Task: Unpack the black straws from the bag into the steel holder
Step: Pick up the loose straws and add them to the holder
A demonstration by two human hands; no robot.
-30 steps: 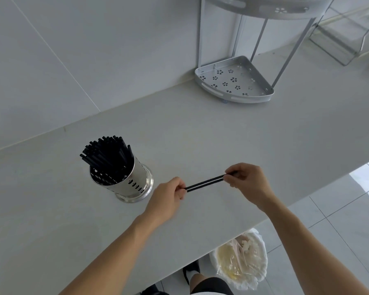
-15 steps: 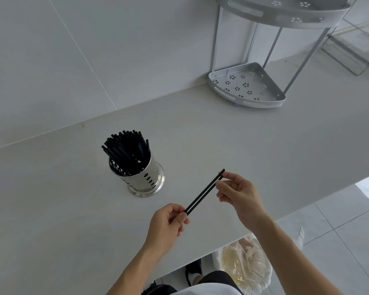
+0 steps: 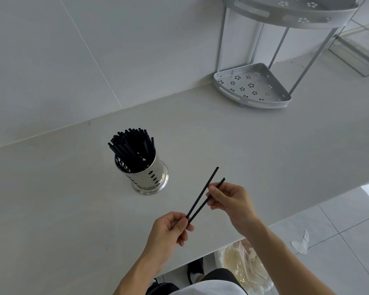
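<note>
A perforated steel holder (image 3: 149, 177) stands on the grey counter (image 3: 264, 150), packed with several black straws (image 3: 132, 145) that lean to the left. In front of it and to the right, two loose black straws (image 3: 202, 194) cross the air at a slant. My left hand (image 3: 168, 231) pinches their lower ends. My right hand (image 3: 230, 199) holds the upper part of the nearer straw between fingers and thumb, while the other straw's tip sticks out free above. No bag lies on the counter.
A silver corner rack (image 3: 251, 86) with flower-shaped holes stands at the back right against the wall. Below the counter's front edge sits a bin lined with a plastic bag (image 3: 245, 265). A scrap of wrapper (image 3: 300, 241) lies on the tiled floor.
The two straws have tilted from nearly level to steeply slanted and their upper ends have spread apart. Both hands have dropped nearer to me, away from the holder.
</note>
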